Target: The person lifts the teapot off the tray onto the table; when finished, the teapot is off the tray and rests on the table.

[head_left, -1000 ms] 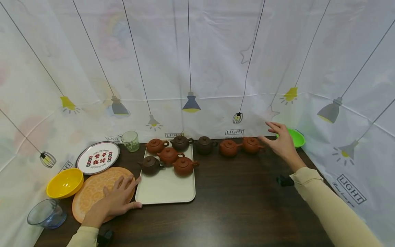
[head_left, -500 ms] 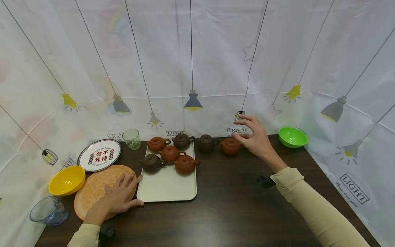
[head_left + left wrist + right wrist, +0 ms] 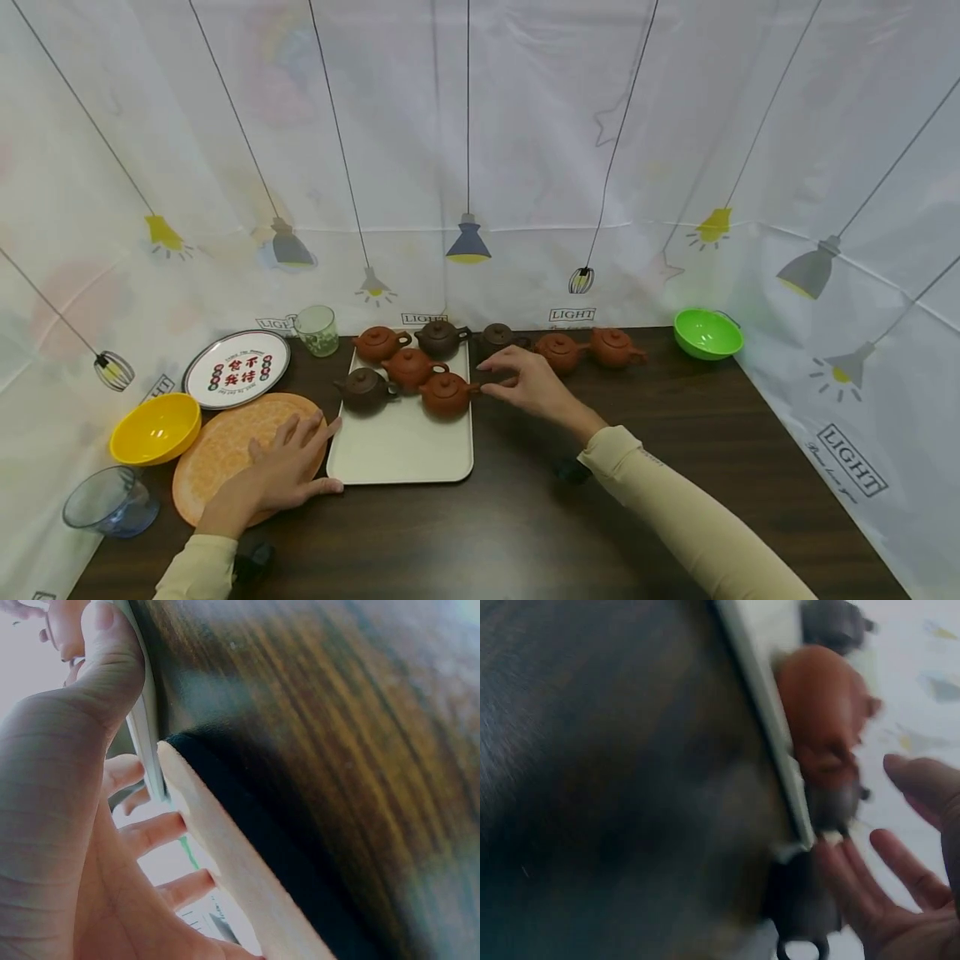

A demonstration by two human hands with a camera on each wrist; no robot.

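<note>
A cream tray [image 3: 401,454] bears several small teapots, some red-brown and some dark brown. My right hand [image 3: 536,387] is at the tray's right edge, thumb and fingers parted. Its fingertips are right by the handle of the red-brown teapot [image 3: 444,398] nearest that edge. That teapot also shows, blurred, in the right wrist view, its red-brown body [image 3: 821,697] beyond the fingers. Behind the hand stands a dark teapot [image 3: 493,335], partly hidden. My left hand [image 3: 262,479] lies with spread fingers over an orange round mat [image 3: 217,450], its thumb reaching the tray's lower left corner.
Two red-brown teapots, one at the right end [image 3: 613,347], stand right of the dark one. A green bowl [image 3: 707,335] is at back right. On the left are a white plate [image 3: 202,379], a yellow bowl [image 3: 156,429], a blue glass [image 3: 112,502] and a green glass [image 3: 317,331].
My right hand has swept left from beside the rightmost teapot, past the row, to the tray's right edge. The left hand stays in place. The view has shifted slightly.
</note>
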